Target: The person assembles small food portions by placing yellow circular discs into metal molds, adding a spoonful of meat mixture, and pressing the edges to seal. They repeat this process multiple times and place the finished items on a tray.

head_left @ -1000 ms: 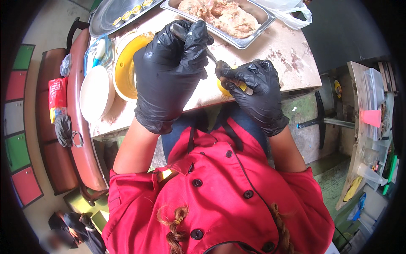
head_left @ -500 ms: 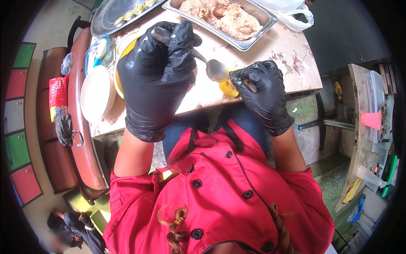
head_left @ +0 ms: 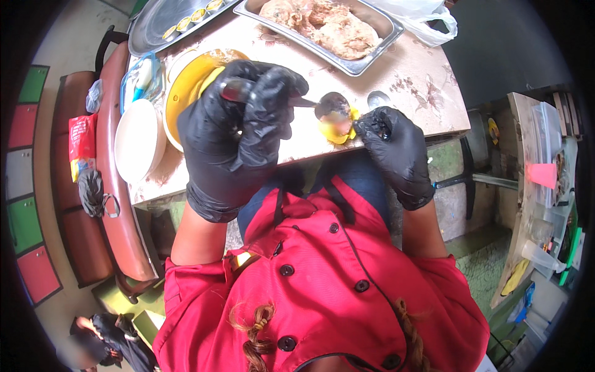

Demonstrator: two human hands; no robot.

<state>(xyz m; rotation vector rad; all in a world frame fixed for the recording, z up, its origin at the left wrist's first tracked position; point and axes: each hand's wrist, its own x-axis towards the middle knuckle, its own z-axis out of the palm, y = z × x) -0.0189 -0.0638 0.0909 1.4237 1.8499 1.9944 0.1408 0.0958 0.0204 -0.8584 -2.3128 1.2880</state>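
My left hand, in a black glove, is closed around the handle of a metal spoon. The spoon's bowl sits over a thin, soft yellow wrapper, and a blurred patch hides part of what lies there. My right hand, gloved too, pinches the wrapper's right edge just above the table's near edge. A small round metal cup stands on the table beyond my right fingers. Behind my left hand is a yellow bowl; a yellow strip shows at its inner side, partly hidden.
A steel pan of pale minced mixture lies at the back. On a round metal tray stand several small yellow-lined cups. A white bowl, a plastic bag and a brown bench surround the work area; someone sits at lower left.
My left hand has shifted down and right with the spoon, whose bowl now lies over the wrapper. My right hand has lowered slightly, and the metal cup has come into view.
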